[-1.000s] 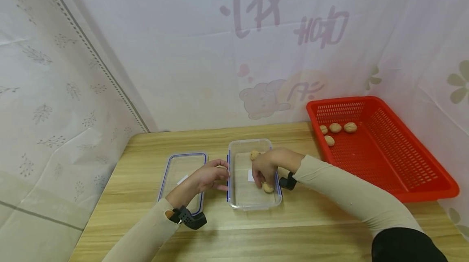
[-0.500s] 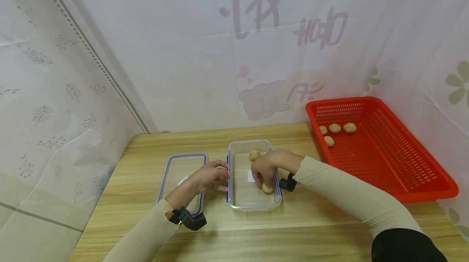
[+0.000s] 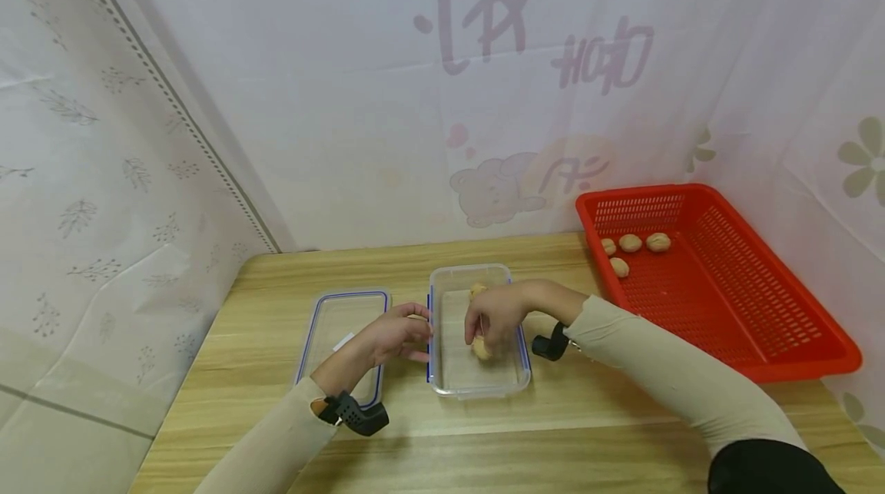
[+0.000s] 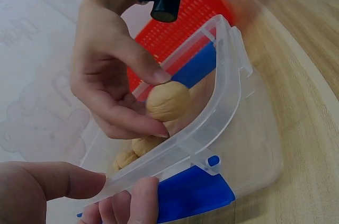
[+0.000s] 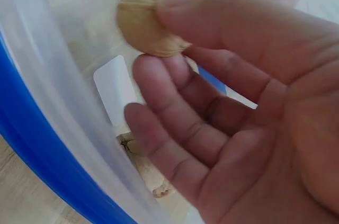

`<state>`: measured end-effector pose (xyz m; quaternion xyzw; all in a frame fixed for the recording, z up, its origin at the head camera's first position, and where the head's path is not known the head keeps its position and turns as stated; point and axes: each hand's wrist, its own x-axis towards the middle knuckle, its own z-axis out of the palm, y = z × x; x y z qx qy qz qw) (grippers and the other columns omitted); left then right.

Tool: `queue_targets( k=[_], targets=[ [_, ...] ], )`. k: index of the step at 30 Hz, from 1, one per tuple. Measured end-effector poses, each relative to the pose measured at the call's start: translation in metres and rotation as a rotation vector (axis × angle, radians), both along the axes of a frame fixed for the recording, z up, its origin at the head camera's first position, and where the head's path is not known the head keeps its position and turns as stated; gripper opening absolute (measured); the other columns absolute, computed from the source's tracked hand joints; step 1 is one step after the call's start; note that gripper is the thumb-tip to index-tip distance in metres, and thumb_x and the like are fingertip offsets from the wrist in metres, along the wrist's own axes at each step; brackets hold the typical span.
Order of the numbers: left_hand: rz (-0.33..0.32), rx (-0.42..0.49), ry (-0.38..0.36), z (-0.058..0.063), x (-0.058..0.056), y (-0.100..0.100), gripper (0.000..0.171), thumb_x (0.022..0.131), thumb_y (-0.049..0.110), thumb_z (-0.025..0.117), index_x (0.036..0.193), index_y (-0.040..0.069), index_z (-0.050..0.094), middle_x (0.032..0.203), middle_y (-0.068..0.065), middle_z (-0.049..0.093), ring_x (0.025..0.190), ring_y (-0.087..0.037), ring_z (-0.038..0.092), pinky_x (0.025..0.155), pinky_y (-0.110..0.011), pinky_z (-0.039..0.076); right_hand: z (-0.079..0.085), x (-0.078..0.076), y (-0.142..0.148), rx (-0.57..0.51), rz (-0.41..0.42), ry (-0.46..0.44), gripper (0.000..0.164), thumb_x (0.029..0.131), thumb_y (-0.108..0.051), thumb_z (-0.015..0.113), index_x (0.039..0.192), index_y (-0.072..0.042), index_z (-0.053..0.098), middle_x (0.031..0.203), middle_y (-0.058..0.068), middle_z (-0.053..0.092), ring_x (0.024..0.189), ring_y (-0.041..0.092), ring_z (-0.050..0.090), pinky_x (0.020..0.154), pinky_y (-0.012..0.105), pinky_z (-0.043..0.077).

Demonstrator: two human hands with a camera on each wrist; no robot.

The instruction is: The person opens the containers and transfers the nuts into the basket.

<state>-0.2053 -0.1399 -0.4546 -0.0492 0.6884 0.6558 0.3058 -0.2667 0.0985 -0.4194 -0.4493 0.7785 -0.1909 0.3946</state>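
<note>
Walnut [image 3: 482,348] has just shifted toward the box's [image 3: 452,371] middle.
The right hand [image 3: 502,311] pinches it, so placing seems unfinished; the left hand [image 3: 394,334], loosely spread, touches the box's side.

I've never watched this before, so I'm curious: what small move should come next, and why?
Probably lower the walnut and let go: the right hand pinches it over the clear box, other walnuts already lie inside, and the left hand holds the box.
</note>
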Motion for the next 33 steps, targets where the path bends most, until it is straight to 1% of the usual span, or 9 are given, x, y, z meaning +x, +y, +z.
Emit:
queue_targets(
  k=[3,5,7,10,14,19,22,27,33],
  targets=[
    [-0.003,-0.002,-0.001,0.000,-0.001,0.000,0.037,0.089,-0.001,0.057,0.124,-0.004,0.045,0.092,-0.006,0.054,0.085,-0.017,0.054,0.078,-0.042,0.065,-0.001,-0.003,0.003,-0.088,-0.001,0.007,0.027,0.083,0.003,0.074,0.110,-0.003,0.075,0.090,-0.006,0.066,0.079,0.002,0.058,0.073,0.017,0.055],
    [-0.003,0.000,-0.001,0.000,0.000,0.000,0.037,0.089,-0.001,0.057,0.124,-0.004,0.045,0.092,-0.006,0.054,0.085,-0.017,0.054,0.078,-0.042,0.065,-0.002,-0.004,0.007,-0.149,-0.019,-0.002,0.028,0.083,0.004,0.072,0.110,-0.002,0.075,0.093,-0.006,0.067,0.083,0.003,0.060,0.076,0.018,0.056],
    [-0.004,0.000,0.000,0.000,0.000,0.000,0.037,0.089,-0.001,0.056,0.124,-0.004,0.045,0.092,-0.006,0.054,0.085,-0.017,0.054,0.078,-0.041,0.065,-0.001,-0.006,0.010,-0.199,-0.044,-0.001,0.028,0.084,0.004,0.072,0.111,-0.004,0.074,0.096,-0.006,0.068,0.088,0.005,0.063,0.082,0.019,0.057],
    [-0.005,0.004,0.000,0.000,0.000,0.000,0.038,0.089,-0.001,0.056,0.125,-0.005,0.044,0.093,-0.006,0.054,0.085,-0.017,0.054,0.079,-0.042,0.065,0.001,-0.006,0.015,-0.265,-0.088,-0.021,0.027,0.086,0.001,0.072,0.113,-0.003,0.071,0.103,-0.003,0.068,0.095,0.007,0.064,0.089,0.022,0.056],
    [-0.010,0.008,0.000,0.000,0.000,0.000,0.038,0.090,-0.001,0.056,0.125,-0.005,0.044,0.094,-0.006,0.054,0.086,-0.017,0.054,0.080,-0.042,0.065,0.001,-0.005,0.019,-0.339,-0.143,-0.064,0.030,0.088,0.000,0.073,0.117,0.001,0.067,0.107,0.001,0.068,0.097,0.009,0.064,0.091,0.025,0.057],
    [-0.006,0.001,-0.005,-0.001,-0.001,0.000,0.038,0.089,-0.001,0.056,0.125,-0.005,0.044,0.093,-0.006,0.053,0.085,-0.017,0.054,0.080,-0.043,0.065,-0.002,-0.002,0.020,-0.396,-0.195,-0.132,0.034,0.090,0.001,0.071,0.124,0.002,0.066,0.116,0.003,0.068,0.102,0.014,0.064,0.091,0.028,0.057],
    [0.000,-0.004,-0.007,-0.002,-0.001,0.000,0.038,0.089,-0.002,0.056,0.125,-0.005,0.044,0.092,-0.007,0.054,0.085,-0.017,0.055,0.079,-0.042,0.065,-0.004,0.000,0.021,-0.432,-0.231,-0.158,0.036,0.091,0.001,0.070,0.126,0.003,0.065,0.118,0.004,0.068,0.105,0.017,0.063,0.092,0.030,0.056],
    [0.006,-0.006,-0.014,-0.002,-0.001,0.000,0.039,0.089,-0.002,0.056,0.126,-0.004,0.045,0.093,-0.007,0.054,0.085,-0.018,0.055,0.079,-0.042,0.065,-0.007,0.002,0.023,-0.493,-0.295,-0.205,0.036,0.091,0.001,0.070,0.126,0.006,0.064,0.117,0.007,0.068,0.105,0.020,0.062,0.093,0.031,0.055],
    [-0.002,-0.002,-0.008,-0.003,0.000,-0.001,0.038,0.089,-0.002,0.056,0.126,-0.005,0.045,0.093,-0.007,0.055,0.085,-0.017,0.055,0.079,-0.042,0.065,-0.006,0.003,0.026,-0.526,-0.348,-0.238,0.035,0.091,-0.003,0.072,0.126,0.002,0.064,0.116,0.008,0.067,0.105,0.022,0.061,0.092,0.030,0.054]
  ],
)
